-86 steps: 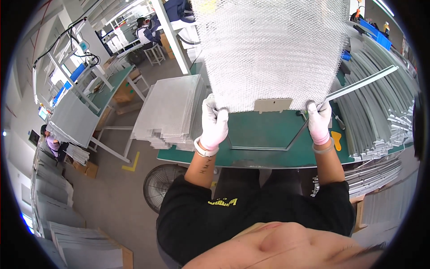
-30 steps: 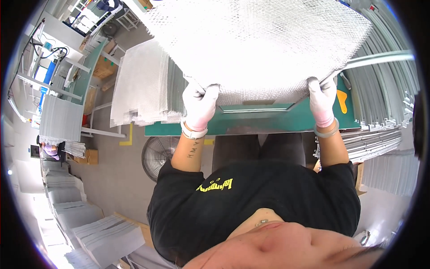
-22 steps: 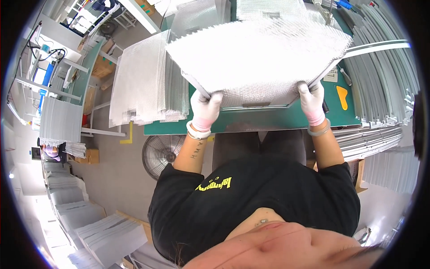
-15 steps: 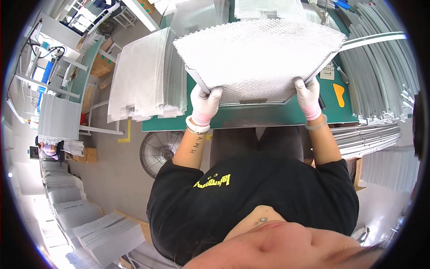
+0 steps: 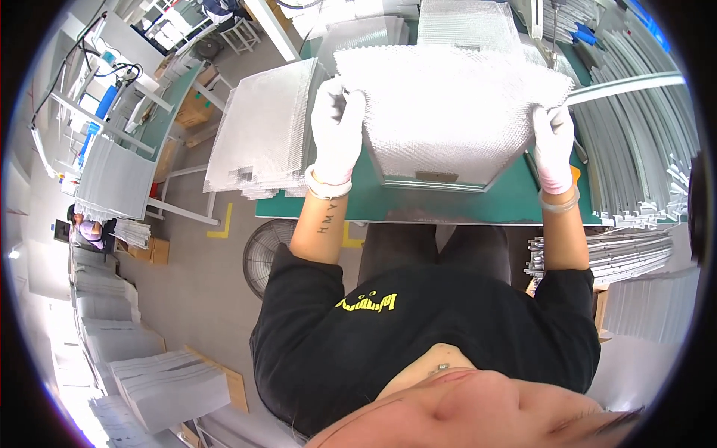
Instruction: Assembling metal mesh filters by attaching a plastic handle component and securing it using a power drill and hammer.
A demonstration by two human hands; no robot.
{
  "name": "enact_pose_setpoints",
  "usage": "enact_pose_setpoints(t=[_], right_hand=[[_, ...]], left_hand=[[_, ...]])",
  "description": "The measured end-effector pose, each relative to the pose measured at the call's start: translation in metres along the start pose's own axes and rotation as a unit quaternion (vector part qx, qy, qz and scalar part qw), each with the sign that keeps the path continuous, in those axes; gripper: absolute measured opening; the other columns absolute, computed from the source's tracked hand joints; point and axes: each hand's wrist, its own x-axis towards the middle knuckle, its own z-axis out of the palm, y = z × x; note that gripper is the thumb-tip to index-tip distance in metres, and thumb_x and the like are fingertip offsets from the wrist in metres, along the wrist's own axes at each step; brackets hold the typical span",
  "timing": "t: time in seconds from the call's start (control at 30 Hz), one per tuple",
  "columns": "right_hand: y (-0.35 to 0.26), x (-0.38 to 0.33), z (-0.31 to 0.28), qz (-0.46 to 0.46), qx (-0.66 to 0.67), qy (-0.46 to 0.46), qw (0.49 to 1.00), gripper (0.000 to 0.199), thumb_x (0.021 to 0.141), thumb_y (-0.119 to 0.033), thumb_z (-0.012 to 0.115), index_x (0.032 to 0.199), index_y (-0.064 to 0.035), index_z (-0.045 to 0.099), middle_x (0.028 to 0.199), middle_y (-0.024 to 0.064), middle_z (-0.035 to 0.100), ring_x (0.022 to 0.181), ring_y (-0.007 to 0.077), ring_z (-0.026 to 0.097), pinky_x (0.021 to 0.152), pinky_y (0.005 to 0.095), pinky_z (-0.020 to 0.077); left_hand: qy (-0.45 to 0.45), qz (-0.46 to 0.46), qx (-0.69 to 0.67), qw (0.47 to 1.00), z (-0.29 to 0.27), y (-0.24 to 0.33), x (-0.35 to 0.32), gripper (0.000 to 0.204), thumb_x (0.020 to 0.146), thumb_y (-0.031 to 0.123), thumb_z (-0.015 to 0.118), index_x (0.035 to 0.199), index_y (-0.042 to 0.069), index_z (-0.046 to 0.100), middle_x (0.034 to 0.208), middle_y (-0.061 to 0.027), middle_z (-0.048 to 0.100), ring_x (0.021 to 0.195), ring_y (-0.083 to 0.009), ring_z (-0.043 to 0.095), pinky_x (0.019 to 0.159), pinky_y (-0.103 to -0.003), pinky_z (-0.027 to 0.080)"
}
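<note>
**Both gloved hands clamp a metal mesh panel over the green bench**

Here we are above the bench, and the left hand [image 5: 337, 127], in a white glove, grips the left edge of the mesh panel [image 5: 448, 112], fingers curled over the rim and pinching it. Over on the other side the right hand [image 5: 553, 145], also gloved in white, closes on the panel's right edge, thumb and fingers pressed onto the mesh. The panel is a silvery sheet of woven metal with a thin frame, held between the two hands just over the green table [image 5: 448, 205], its near edge low against the surface; whether it touches the top I cannot tell.

Beyond it lies another mesh sheet [image 5: 467, 22] at the far side of the table. Left of the left hand, a stack of mesh sheets [image 5: 261, 131] rests on a stand just beside the bench. To the right, long metal strips [image 5: 642, 119] lie in rows, and one bright metal bar [image 5: 627, 84] juts out near the right hand. A round fan [image 5: 267, 254] sits on the floor under the table's left corner. Far left, another person [image 5: 88, 228] sits among more stacked sheets [image 5: 164, 384].
</note>
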Motion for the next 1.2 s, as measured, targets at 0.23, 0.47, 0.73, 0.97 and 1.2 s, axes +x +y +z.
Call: enact_pose_setpoints(t=[0.23, 0.47, 0.73, 0.97, 1.2], right_hand=[[-0.005, -0.001, 0.021, -0.089, -0.022, 0.054, 0.994, 0.036, 0.098, -0.005, 0.063, 0.133, 0.0025, 0.058, 0.114, 0.0057, 0.067, 0.099, 0.0082, 0.059, 0.09, 0.0242, 0.0462], [0.004, 0.003, 0.015, -0.044, -0.05, 0.077, 0.995, 0.024, 0.096, -0.006, 0.068, 0.078, -0.0073, 0.051, 0.072, -0.0059, 0.049, 0.066, 0.0032, 0.04, 0.061, 0.0207, 0.0366], [-0.009, -0.007, 0.029, -0.045, 0.013, 0.116, 0.992, 0.009, 0.096, -0.008, 0.068, 0.095, -0.0026, 0.061, 0.084, -0.0028, 0.06, 0.076, 0.0044, 0.049, 0.071, 0.0208, 0.0417], [0.03, -0.029, 0.02, 0.009, 0.052, 0.022, 0.998, 0.026, 0.096, -0.005, 0.068, 0.12, 0.002, 0.064, 0.109, 0.0042, 0.07, 0.098, 0.0094, 0.062, 0.09, 0.0261, 0.049], [0.04, -0.034, -0.001, 0.012, 0.069, -0.01, 0.997, 0.029, 0.098, -0.006, 0.063, 0.126, 0.0008, 0.06, 0.115, 0.0038, 0.067, 0.103, 0.0109, 0.061, 0.094, 0.0285, 0.0474]], left_hand=[[0.038, 0.143, 0.104, 0.984, 0.013, -0.007, 0.005, 0.017, 0.097, 0.003, 0.06, 0.114, 0.003, 0.058, 0.094, 0.0014, 0.056, 0.079, -0.0039, 0.049, 0.071, -0.021, 0.043], [-0.019, -0.057, 0.039, 0.997, 0.004, 0.003, 0.013, 0.006, 0.091, -0.002, 0.065, 0.096, 0.001, 0.068, 0.069, 0.0097, 0.05, 0.062, 0.001, 0.041, 0.056, -0.019, 0.036], [-0.049, 0.009, 0.01, 0.999, -0.016, -0.025, 0.001, 0.007, 0.089, -0.003, 0.067, 0.088, 0.003, 0.063, 0.07, 0.0073, 0.05, 0.062, -0.0004, 0.039, 0.055, -0.019, 0.034], [0.023, 0.008, -0.019, 1.0, -0.015, -0.047, -0.036, 0.013, 0.091, 0.001, 0.07, 0.104, -0.001, 0.07, 0.091, -0.0027, 0.07, 0.08, -0.0078, 0.061, 0.071, -0.023, 0.049], [-0.094, -0.004, 0.016, 0.995, -0.024, -0.004, -0.008, 0.003, 0.085, -0.006, 0.064, 0.087, -0.005, 0.066, 0.093, -0.0088, 0.069, 0.076, -0.0081, 0.06, 0.066, -0.021, 0.046]])
